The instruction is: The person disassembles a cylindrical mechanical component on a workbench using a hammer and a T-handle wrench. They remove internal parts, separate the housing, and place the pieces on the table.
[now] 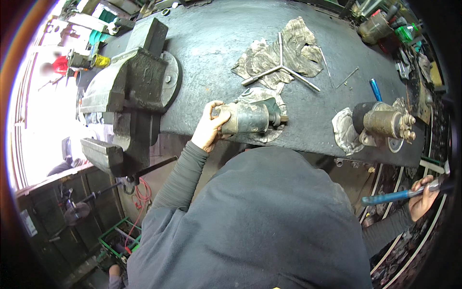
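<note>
My left hand (208,129) is wrapped round the rear end of a starter motor (250,119), a worn metal cylinder lying on its side at the bench's near edge. Its toothed pinion points right, and a grey rag (276,96) lies under it. Far out to the right, my right hand (421,203) grips a blue-handled tool (387,198) by its metal part. The tool's head is lost in the dark rim, so its kind cannot be made out. Nearer that hand, a cylindrical unit with several metal terminals (382,123) sits on the bench beside a pale rag (345,129).
A heavy bench vise (132,86) stands on the left of the dark bench (207,58). A three-armed socket wrench (281,66) rests on dirty cloths (298,45). Further right lie thin rods (347,77) and a blue-handled screwdriver (376,90). Containers with tools (375,29) crowd the far right corner.
</note>
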Tool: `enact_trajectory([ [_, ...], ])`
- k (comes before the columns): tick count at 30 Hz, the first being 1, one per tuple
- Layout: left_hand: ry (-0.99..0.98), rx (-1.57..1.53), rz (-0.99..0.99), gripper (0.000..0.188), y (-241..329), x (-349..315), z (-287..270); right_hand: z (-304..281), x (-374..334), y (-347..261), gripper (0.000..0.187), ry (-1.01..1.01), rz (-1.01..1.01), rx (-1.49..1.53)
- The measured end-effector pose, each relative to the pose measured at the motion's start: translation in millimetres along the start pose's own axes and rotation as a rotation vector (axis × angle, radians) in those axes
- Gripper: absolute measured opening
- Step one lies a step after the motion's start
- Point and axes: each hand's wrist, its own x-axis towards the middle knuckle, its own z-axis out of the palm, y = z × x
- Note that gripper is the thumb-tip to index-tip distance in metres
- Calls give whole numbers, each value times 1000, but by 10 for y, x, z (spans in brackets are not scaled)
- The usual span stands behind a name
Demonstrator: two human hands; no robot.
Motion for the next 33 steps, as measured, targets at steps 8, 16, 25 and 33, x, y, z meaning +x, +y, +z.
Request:
enact_trajectory([
  [8,-60,82,-227,48,350,153,198,1753,-811,139,60,-10,329,219],
  [16,131,441,230,32,26,182,313,2871,-789,436,59,-361,672,57],
  [25,27,912,928,36,136,58,459,3315,-366,518,26,-561,-71,-521],
  [33,68,837,1087,41,146,136,526,3439,-260,392,21,-426,-85,-475],
])
